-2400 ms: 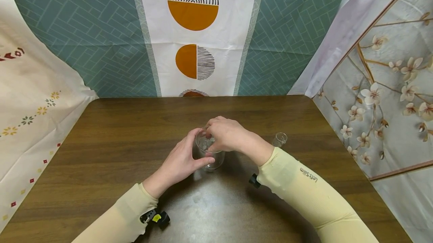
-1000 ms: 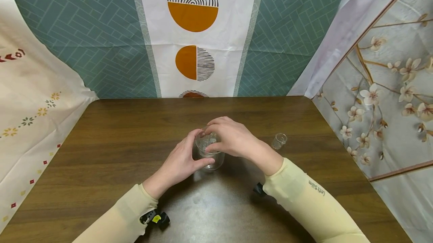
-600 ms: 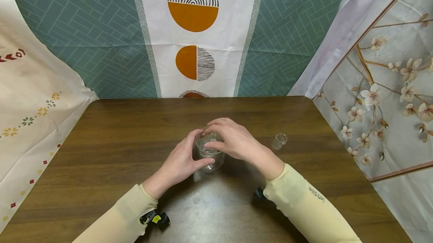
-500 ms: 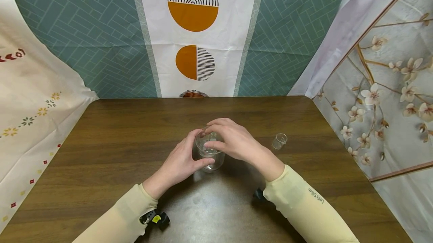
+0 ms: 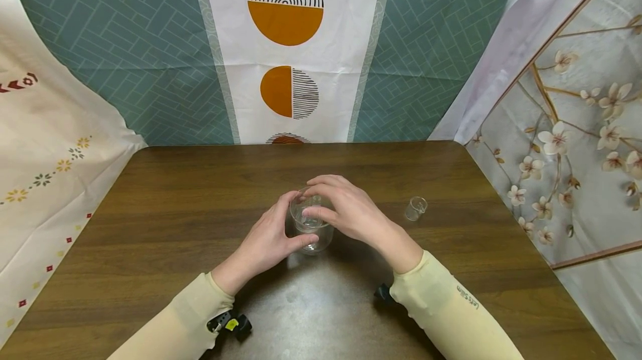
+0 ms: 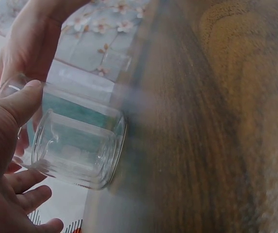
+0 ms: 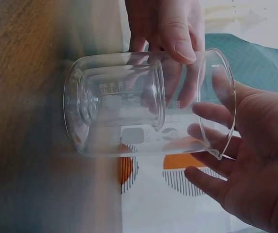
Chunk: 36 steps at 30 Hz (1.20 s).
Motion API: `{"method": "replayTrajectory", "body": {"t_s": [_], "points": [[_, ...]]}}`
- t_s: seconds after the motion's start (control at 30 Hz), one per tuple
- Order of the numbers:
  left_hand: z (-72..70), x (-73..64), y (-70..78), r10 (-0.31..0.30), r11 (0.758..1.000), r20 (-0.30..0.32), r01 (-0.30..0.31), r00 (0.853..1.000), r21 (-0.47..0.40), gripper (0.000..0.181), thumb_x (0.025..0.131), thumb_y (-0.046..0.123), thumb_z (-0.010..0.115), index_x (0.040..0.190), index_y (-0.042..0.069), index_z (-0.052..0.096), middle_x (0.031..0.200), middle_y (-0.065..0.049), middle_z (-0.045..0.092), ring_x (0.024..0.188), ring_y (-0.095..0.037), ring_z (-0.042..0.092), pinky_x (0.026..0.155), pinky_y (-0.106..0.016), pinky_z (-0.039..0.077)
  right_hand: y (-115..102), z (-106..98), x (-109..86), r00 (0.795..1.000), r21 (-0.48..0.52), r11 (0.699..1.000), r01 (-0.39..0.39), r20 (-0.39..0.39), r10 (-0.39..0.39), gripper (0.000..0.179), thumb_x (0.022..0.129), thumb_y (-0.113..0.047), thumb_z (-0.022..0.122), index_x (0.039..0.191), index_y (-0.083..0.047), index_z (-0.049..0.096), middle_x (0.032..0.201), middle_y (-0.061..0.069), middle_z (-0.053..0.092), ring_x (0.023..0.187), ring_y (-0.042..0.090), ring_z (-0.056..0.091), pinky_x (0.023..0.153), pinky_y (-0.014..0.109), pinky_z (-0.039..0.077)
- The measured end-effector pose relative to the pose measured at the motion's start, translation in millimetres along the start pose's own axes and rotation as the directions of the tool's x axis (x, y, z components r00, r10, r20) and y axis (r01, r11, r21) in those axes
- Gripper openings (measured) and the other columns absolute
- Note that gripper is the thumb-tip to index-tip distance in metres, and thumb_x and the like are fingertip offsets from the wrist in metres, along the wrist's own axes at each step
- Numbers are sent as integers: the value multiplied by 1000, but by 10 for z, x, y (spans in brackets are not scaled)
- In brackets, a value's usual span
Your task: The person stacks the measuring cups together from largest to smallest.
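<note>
A large clear glass beaker [image 5: 312, 244] stands upright on the table. My left hand [image 5: 268, 233] grips its side, the thumb on the near wall and the fingers round the far side. Inside, a smaller glass beaker [image 7: 122, 94] with printed graduations stands upright at the bottom, visible in both wrist views. My right hand [image 5: 348, 207] hovers at the large beaker's rim, its fingers loosely spread and apart from the smaller beaker. Whether a fingertip touches the rim, I cannot tell.
A tiny glass beaker [image 5: 416, 209] stands on the brown wooden table [image 5: 190, 198], to the right of my right hand. Patterned cloths hang behind the table and at both sides.
My right hand's fingers were down inside the large beaker; they have let go of the smaller beaker and risen to the rim. The left hand keeps its hold.
</note>
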<state>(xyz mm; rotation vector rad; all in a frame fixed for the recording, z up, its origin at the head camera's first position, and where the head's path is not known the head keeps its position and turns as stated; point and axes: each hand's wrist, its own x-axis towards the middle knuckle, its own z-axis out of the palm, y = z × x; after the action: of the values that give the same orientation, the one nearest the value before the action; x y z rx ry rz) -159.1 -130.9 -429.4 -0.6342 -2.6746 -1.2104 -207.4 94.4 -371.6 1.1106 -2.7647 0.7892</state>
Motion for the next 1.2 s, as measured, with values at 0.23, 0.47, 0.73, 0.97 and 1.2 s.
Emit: {"method": "replayTrajectory", "body": {"t_s": [0.23, 0.47, 0.73, 0.97, 1.2], "points": [[-2, 0, 3, -14, 1000, 5, 14, 1000, 1, 96, 89, 38, 96, 161, 10, 40, 155, -10, 59, 145, -35, 56, 116, -60, 46, 18, 19, -16, 998, 19, 999, 32, -51, -31, 38, 101, -41, 82, 131, -17, 79, 153, 0, 64, 149, 20, 51, 117, 49, 47], [-7, -8, -4, -17, 1000, 3, 17, 1000, 3, 95, 90, 38, 96, 161, 10, 40, 155, -11, 59, 144, -36, 56, 115, -61, 46, 34, 37, -21, 994, 24, 998, 61, -88, -59, 36, 101, -40, 83, 129, -17, 80, 152, 0, 65, 147, 20, 53, 116, 48, 49], [1, 2, -6, -19, 1000, 2, 19, 1000, 15, 96, 89, 38, 96, 162, 10, 40, 155, -13, 59, 142, -36, 59, 113, -61, 48, 84, 4, -68, 994, 37, 999, 18, -109, -14, 45, 104, -41, 79, 142, -18, 73, 155, -1, 63, 148, 21, 53, 117, 51, 48], [3, 12, -3, -12, 1000, -8, 13, 1000, 17, 96, 88, 36, 98, 160, 11, 41, 149, -13, 62, 135, -34, 63, 110, -58, 51, 188, -77, -128, 989, 66, 997, -37, -141, 46, 53, 105, -43, 77, 152, -20, 65, 155, -3, 62, 149, 20, 53, 120, 51, 45], [6, 9, 10, -33, 999, 0, 33, 999, 15, 96, 88, 37, 97, 161, 10, 40, 150, -15, 62, 136, -36, 61, 111, -60, 50, 311, -148, -195, 982, 53, 996, -71, -172, 79, 55, 107, -44, 74, 155, -20, 62, 158, -3, 60, 151, 20, 50, 121, 51, 43]]}}
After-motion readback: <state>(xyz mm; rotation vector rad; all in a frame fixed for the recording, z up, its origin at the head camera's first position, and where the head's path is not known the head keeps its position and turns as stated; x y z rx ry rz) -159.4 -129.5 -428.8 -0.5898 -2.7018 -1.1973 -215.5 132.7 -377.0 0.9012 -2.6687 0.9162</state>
